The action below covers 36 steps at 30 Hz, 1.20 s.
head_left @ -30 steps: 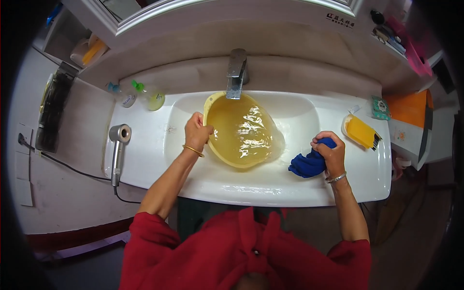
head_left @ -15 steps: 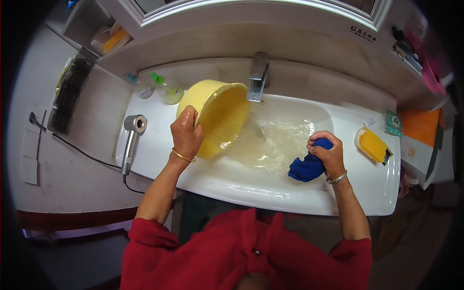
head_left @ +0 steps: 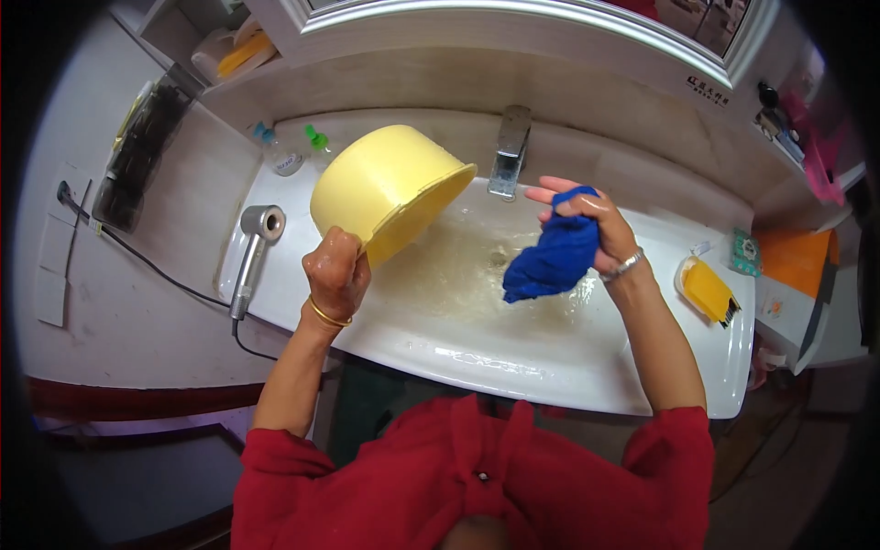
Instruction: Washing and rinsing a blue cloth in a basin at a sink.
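My left hand (head_left: 337,271) is closed on the rim of a yellow plastic basin (head_left: 385,179), which is tipped steeply over the sink with its mouth facing down and to the right. Little of its inside shows. A wet blue cloth (head_left: 555,257) hangs from my right hand (head_left: 600,225), held at the palm by the thumb while some fingers stretch toward the faucet (head_left: 510,156). Below both hands, shallow cloudy water lies in the white sink (head_left: 440,356) around the drain.
A grey hair dryer (head_left: 252,252) with a cord lies on the left ledge, near two pump bottles (head_left: 284,158). On the right ledge sit a yellow brush (head_left: 708,291) and a green packet (head_left: 745,252). A mirror cabinet (head_left: 513,27) overhangs the back.
The basin has been lifted and turned further over, so its outside now faces up. My right hand has moved up and left toward the faucet, with the blue cloth hanging looser.
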Tool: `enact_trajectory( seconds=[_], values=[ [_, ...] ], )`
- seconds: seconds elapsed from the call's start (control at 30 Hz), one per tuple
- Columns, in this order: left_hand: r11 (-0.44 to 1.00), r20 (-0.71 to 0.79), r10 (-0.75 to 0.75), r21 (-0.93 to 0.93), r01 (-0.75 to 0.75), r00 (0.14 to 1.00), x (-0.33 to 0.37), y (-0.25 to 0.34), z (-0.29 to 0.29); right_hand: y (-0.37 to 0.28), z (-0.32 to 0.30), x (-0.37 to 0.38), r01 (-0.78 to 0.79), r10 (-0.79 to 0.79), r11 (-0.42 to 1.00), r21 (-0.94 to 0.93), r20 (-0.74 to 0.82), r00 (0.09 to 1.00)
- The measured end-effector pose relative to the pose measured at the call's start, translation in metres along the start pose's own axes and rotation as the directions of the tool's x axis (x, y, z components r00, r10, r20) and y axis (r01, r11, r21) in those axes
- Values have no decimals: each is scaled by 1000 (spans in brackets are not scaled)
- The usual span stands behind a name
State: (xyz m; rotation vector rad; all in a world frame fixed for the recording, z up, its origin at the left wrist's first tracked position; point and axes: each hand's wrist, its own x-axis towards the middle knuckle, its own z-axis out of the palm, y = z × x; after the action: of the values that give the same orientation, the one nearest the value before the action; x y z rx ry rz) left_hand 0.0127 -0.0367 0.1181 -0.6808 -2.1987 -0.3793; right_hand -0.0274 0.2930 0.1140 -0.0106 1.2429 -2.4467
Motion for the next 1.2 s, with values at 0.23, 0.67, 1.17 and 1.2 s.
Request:
enact_trajectory(
  seconds=[0.23, 0.67, 1.17, 1.2],
  values=[
    [972, -118, -222, -104, 210, 968, -10, -3, 7, 16, 9, 62, -80, 54, 963, 258, 106, 993],
    [329, 259, -802, -561, 760, 538, -53, -10, 49, 0, 9, 81, -81, 67, 971, 227, 72, 995],
    [-325, 713, -678, -507, 798, 177, -66, 24, 99, -20, 5, 88, 24, -64, 964, 264, 143, 988],
    [-349, 727, -665, -504, 790, 170, -67, 23, 99, -20, 6, 85, 23, -63, 964, 265, 143, 988]
  ],
)
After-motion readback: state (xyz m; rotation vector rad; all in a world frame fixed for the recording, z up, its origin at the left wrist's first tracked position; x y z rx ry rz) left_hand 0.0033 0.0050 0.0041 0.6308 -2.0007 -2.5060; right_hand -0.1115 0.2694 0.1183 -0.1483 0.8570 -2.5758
